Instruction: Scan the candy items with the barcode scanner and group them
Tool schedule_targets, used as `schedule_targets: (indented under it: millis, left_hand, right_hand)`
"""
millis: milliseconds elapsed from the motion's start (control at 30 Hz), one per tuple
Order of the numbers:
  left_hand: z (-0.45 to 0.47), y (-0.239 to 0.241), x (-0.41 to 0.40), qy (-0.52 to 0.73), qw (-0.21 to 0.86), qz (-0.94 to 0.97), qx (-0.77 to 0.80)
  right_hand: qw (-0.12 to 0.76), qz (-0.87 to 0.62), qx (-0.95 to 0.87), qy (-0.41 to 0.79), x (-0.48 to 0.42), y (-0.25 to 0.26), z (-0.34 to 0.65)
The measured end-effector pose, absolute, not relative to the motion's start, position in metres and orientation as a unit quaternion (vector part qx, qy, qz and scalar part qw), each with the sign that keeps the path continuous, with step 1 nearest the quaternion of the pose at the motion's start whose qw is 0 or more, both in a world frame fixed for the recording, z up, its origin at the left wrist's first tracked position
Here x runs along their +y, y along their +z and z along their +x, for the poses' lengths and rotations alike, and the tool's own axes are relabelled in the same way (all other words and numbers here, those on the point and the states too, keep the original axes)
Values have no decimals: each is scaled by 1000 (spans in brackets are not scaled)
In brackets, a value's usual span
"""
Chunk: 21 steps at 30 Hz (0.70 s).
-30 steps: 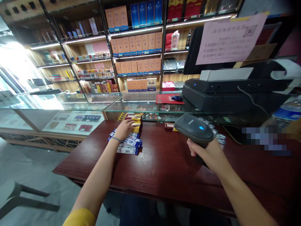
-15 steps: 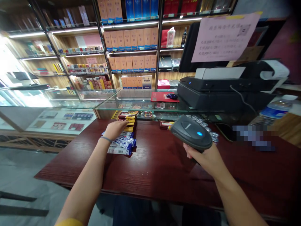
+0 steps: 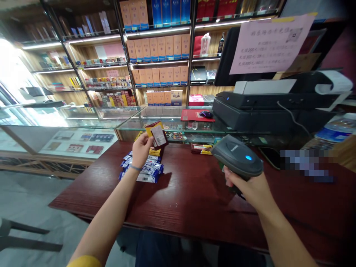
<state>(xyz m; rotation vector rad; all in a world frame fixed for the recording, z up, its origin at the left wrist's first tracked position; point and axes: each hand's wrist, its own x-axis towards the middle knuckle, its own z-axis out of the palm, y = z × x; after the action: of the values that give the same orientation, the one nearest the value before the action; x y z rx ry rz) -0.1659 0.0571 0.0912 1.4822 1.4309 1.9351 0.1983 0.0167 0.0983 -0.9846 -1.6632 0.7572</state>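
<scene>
My left hand [image 3: 141,149] is closed on a brown and yellow snack bar [image 3: 157,135], lifted off the table with its white label side turned toward me. Below it lie a pile of blue and white packets [image 3: 144,171] and a stack of yellow bars [image 3: 155,151]. My right hand [image 3: 250,187] grips the handle of a dark grey barcode scanner [image 3: 236,155] with a lit blue dot, its head pointing left toward the raised bar. Both are over the dark red wooden table [image 3: 189,200].
Another brown bar [image 3: 200,148] lies on the table behind the scanner. A black phone [image 3: 271,156] lies at right. A glass counter [image 3: 178,124] carries a black register [image 3: 267,107] and a mouse on a red pad [image 3: 206,114]. Shelves of boxes [image 3: 160,48] stand behind.
My left hand picked a bar off the stack and raised it, label toward me. The scanner hand shifted slightly right and lower.
</scene>
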Motion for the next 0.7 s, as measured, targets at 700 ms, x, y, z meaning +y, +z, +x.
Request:
schedule_targets:
  millis: [700]
  left_hand:
    - [-85, 76, 50, 767, 493, 261, 317]
  right_hand:
    - [478, -434, -688, 332, 8, 102, 179]
